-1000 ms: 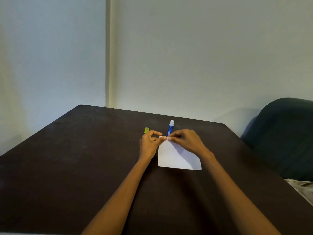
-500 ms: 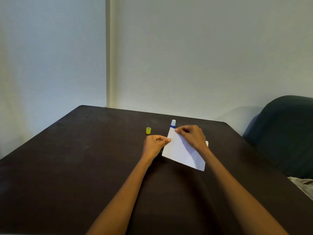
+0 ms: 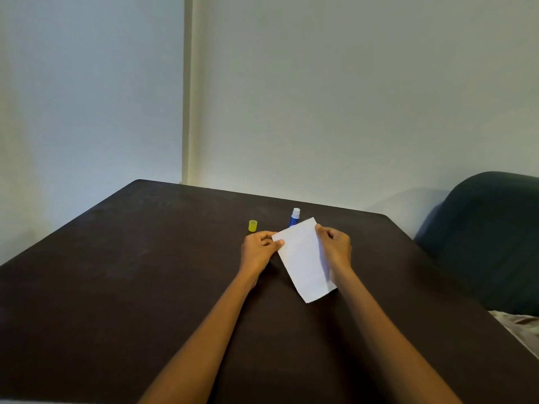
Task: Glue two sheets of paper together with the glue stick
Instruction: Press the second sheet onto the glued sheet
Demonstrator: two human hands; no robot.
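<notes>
Over the dark table [image 3: 145,272], both hands, left [image 3: 258,252] and right [image 3: 335,247], pinch the white paper [image 3: 303,263]; no legible writing.

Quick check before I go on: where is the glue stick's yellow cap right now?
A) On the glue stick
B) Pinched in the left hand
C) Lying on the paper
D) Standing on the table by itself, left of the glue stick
D: the yellow cap stands alone on the table, left of the open glue stick, while the left hand and right hand hold the paper.
</notes>
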